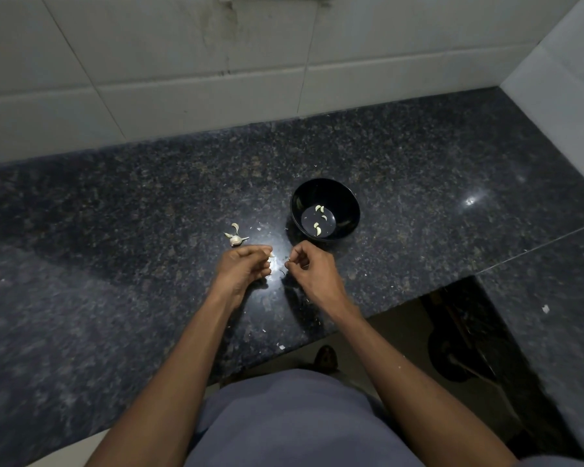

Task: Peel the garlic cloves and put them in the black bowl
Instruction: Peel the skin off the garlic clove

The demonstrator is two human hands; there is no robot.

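A few peeled cloves [318,220] are seen in the black bowl [348,200], more garlic [235,238] is left, and something tiny is pinched by the left hand [245,269] and right hand [309,267].

curled hands [245,264], peeled cloves [318,219] in black bowl [348,197]

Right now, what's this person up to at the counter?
A person is peeling garlic by hand over a dark granite counter. The left hand pinches a clove at its fingertips, and the right hand is curled close beside it, seemingly pinching a bit of skin. A few peeled cloves already lie in the black bowl. Unpeeled garlic pieces wait left of it.
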